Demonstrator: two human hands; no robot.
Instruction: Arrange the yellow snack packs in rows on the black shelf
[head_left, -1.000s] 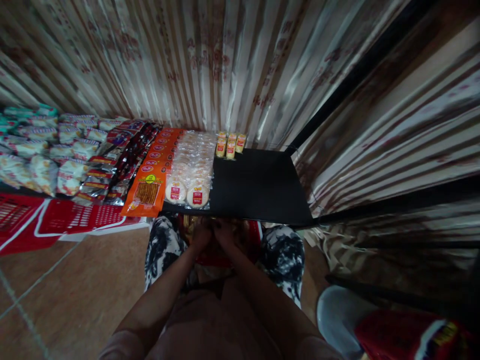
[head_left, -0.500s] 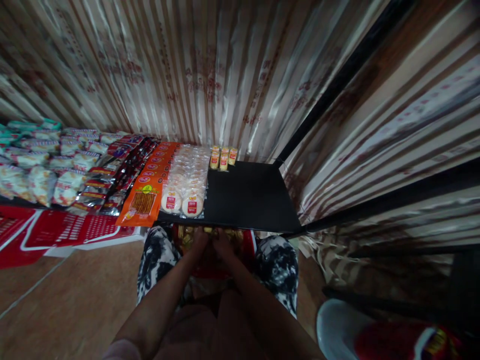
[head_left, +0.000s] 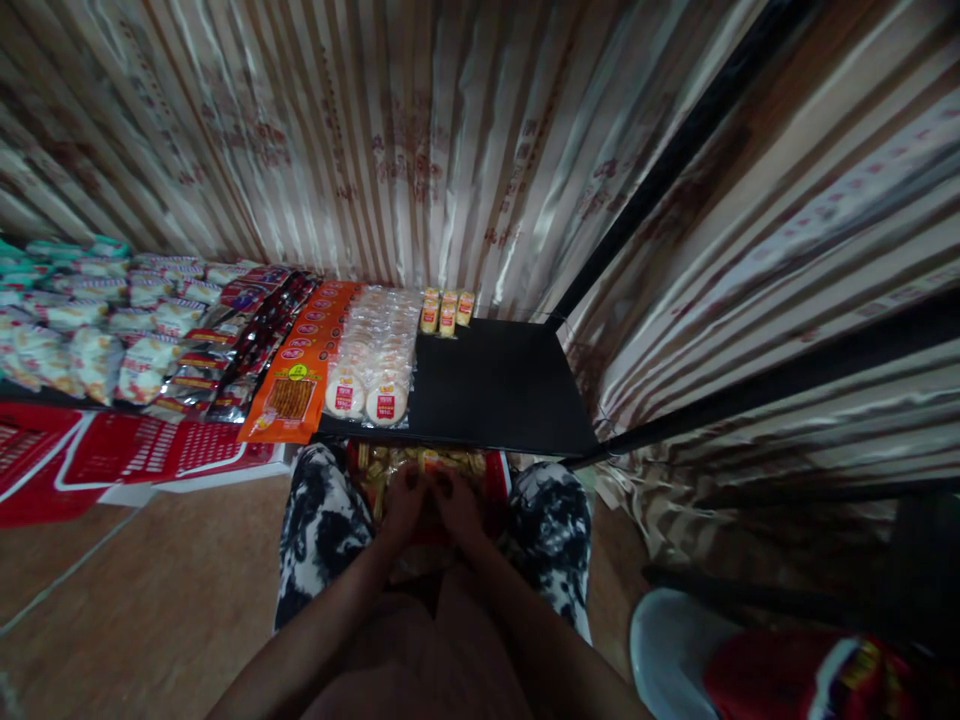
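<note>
A pleated, pale curtain with brown stripes and reddish print fills the far side and runs round to the right, with dark posts in front of it on the right. The brown floor shows at the near left. A black shelf spans from the left to the middle. At its near edge are the person's two legs in black-and-white patterned trousers, apart, with a red container between them. Red-and-white boxes or baskets sit at the left below the shelf; a red bag lies at the near right.

From left to right the shelf carries rows of white packets, dark red packets, an orange packet and clear-wrapped round crackers.

The left hand and right hand are close together over the red container, fingers bent; whether either grips anything cannot be told. Smallest are the yellow packets: many loose in the container, one with an orange label just beyond the fingertips, and a small group standing on the shelf's far side, right of the crackers.
</note>
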